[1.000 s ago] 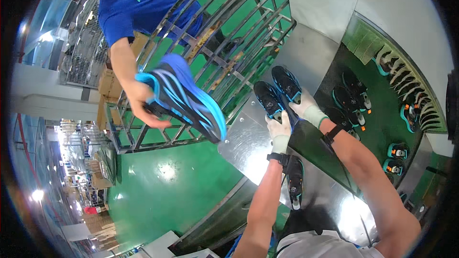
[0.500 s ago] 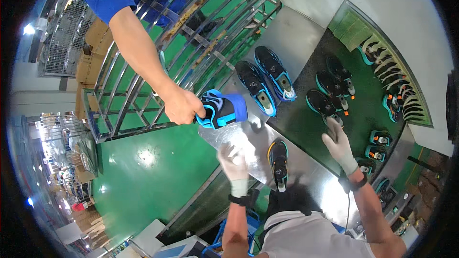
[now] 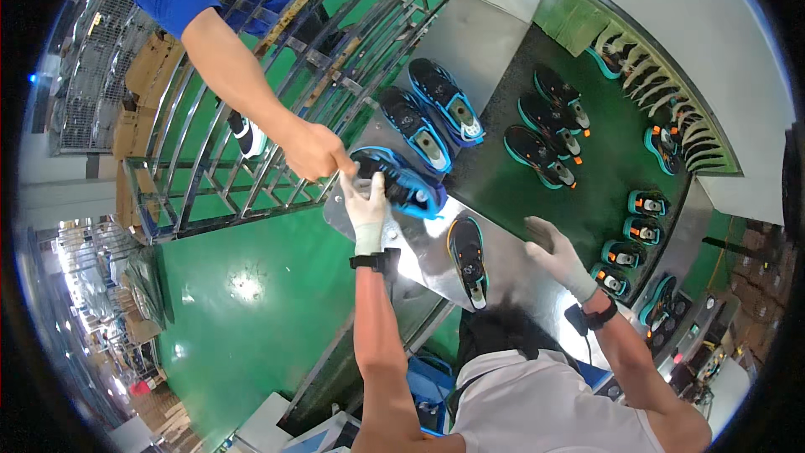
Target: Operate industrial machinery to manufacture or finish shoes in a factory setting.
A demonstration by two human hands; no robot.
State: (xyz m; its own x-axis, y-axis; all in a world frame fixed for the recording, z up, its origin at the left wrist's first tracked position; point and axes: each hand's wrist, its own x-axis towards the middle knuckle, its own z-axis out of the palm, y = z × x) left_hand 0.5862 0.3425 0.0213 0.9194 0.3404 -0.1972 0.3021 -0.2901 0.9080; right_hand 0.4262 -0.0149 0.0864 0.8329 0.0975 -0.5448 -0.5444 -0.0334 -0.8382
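My left hand (image 3: 366, 201), in a white glove, grips the heel end of a blue and black sneaker (image 3: 401, 184) that lies on the shiny steel table (image 3: 511, 273). A person in a blue shirt holds the same end of the shoe with one bare hand (image 3: 314, 151), reaching over from the far side. My right hand (image 3: 556, 256), also gloved, hovers over the table with fingers spread and nothing in it. A single black shoe with an orange insole (image 3: 468, 256) lies between my hands.
Two more blue sneakers (image 3: 432, 117) lie at the table's far end. A dark belt (image 3: 587, 193) carries several black and teal shoes. A metal rack (image 3: 251, 117) of grey bars stands on the green floor (image 3: 243, 327) to the left.
The other person's hand has brought the blue sneaker down onto the table. My left hand rose and took hold of it; my right hand moved slightly down over the table.
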